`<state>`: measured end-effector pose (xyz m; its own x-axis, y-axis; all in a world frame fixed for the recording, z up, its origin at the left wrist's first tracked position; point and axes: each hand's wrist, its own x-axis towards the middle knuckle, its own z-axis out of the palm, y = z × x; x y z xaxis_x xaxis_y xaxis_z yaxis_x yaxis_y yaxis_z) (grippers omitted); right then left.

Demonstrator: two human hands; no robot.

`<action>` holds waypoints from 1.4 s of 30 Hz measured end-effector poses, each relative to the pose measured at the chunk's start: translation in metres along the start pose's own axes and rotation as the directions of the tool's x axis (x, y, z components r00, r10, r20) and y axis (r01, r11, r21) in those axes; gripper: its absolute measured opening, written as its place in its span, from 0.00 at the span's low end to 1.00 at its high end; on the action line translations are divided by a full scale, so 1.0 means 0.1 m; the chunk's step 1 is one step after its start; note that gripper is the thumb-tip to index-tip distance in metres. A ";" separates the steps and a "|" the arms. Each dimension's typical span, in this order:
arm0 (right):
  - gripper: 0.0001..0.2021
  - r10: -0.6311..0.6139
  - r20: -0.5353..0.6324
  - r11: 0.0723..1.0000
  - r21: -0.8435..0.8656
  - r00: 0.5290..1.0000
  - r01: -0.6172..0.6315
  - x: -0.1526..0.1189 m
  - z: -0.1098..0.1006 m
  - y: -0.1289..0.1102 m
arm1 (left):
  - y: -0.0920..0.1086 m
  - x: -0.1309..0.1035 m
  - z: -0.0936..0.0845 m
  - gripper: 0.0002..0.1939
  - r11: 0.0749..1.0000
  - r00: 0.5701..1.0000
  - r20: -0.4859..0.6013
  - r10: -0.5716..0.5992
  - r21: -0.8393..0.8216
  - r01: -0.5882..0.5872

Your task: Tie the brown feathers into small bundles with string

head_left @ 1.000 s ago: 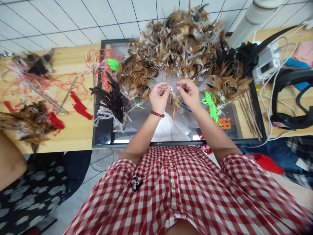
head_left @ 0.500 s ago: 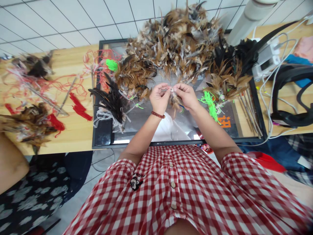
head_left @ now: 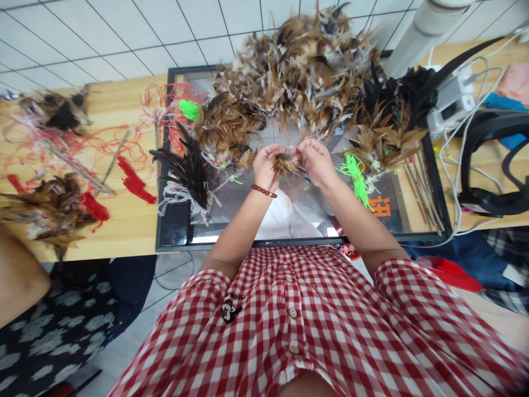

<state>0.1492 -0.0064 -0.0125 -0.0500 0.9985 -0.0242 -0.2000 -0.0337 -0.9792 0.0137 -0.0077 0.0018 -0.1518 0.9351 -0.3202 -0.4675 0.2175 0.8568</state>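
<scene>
Between my hands is a small bunch of brown feathers [head_left: 283, 165], its tips pointing toward my left side. My left hand [head_left: 266, 165], with a beaded bracelet on the wrist, is closed on the bunch. The fingers of my right hand [head_left: 317, 162] are pinched together at the bunch's right end; what exactly they grip is too small to make out. Both hands are above a black-framed glass panel [head_left: 248, 223]. Beyond them rises a large heap of brown feathers [head_left: 297, 71]. Green strings [head_left: 356, 179] lie right of my right hand.
Black feathers [head_left: 188, 168] lie on the panel's left part, thin sticks [head_left: 424, 190] on its right. Red strings [head_left: 136, 179] rest on the wooden table [head_left: 132, 226]. Cables, a white power strip [head_left: 450, 110] and a black strap [head_left: 467, 171] are at the right. Another person's arm [head_left: 19, 275] shows at left.
The small feather bunch has turned from pointing toward me to pointing left. My left hand has tilted slightly, and my right fingers have shifted a little.
</scene>
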 end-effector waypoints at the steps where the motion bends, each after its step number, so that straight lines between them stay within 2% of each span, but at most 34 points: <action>1: 0.25 -0.002 -0.011 1.000 0.004 1.000 0.002 0.01 -0.01 0.00 | 0.01 0.00 0.00 0.15 1.000 1.000 -0.002 -0.005 -0.013 0.005; 6: 0.28 -0.100 -0.033 0.991 -0.090 0.994 0.097 0.01 -0.07 -0.06 | 0.14 -0.07 0.04 0.20 0.996 0.999 -0.003 0.047 0.078 -0.046; 10: 0.28 -0.189 0.016 0.973 -0.130 0.982 0.189 -0.03 -0.06 -0.15 | 0.21 -0.13 0.05 0.19 0.991 0.997 0.050 0.066 0.111 -0.072; 14: 0.25 -0.237 0.039 0.971 -0.009 0.971 0.238 -0.05 0.00 -0.17 | 0.13 -0.04 -0.01 0.19 0.986 0.990 0.126 0.063 0.145 -0.081; 17: 0.26 -0.222 0.034 0.974 0.052 0.974 0.220 -0.05 0.02 -0.17 | 0.04 0.06 -0.06 0.17 0.955 0.976 0.171 0.136 0.241 -0.176; 20: 0.27 -0.239 0.042 0.971 0.020 0.970 0.238 -0.05 0.00 -0.21 | -0.02 0.09 -0.08 0.13 0.895 0.947 0.222 0.230 0.335 -0.296; 22: 0.27 -0.275 0.058 0.960 -0.044 0.960 0.278 -0.06 -0.03 -0.23 | -0.03 0.06 -0.07 0.08 0.865 0.940 0.238 0.245 0.384 -0.323; 25: 0.26 -0.311 0.075 0.934 -0.162 0.947 0.319 -0.07 -0.07 -0.23 | 0.00 -0.01 -0.05 0.10 0.864 0.952 0.206 0.228 0.407 -0.295; 29: 0.26 -0.306 0.096 0.887 -0.331 0.947 0.320 -0.08 -0.08 -0.15 | 0.08 -0.06 -0.01 0.16 0.918 0.973 0.131 0.189 0.328 -0.222; 32: 0.25 -0.302 0.122 0.833 -0.448 0.945 0.324 -0.10 -0.08 -0.10 | 0.13 -0.09 0.04 0.18 0.972 0.988 0.141 0.069 0.215 -0.099; 35: 0.23 -0.330 0.107 0.788 -0.516 0.938 0.336 -0.10 -0.09 -0.09 | 0.15 -0.12 0.06 0.17 0.985 0.982 0.165 -0.091 0.163 0.064; 38: 0.20 -0.434 0.108 0.708 -0.574 0.894 0.412 -0.08 -0.10 -0.11 | 0.16 -0.12 0.06 0.15 0.977 0.981 0.123 -0.151 0.173 0.128; 40: 0.19 -0.510 0.139 0.643 -0.593 0.849 0.484 -0.07 -0.10 -0.11 | 0.15 -0.11 0.06 0.13 0.976 0.986 0.093 -0.137 0.182 0.118; 42: 0.18 -0.544 0.160 0.610 -0.598 0.823 0.520 -0.06 -0.10 -0.10 | 0.14 -0.10 0.06 0.13 0.978 0.991 0.089 -0.102 0.190 0.084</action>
<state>0.1610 -0.0120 -0.0045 -0.0887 0.8335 0.5454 0.4373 0.5246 -0.7304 0.0135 -0.0122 0.0193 -0.0255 0.9291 -0.3690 -0.3043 0.3444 0.8881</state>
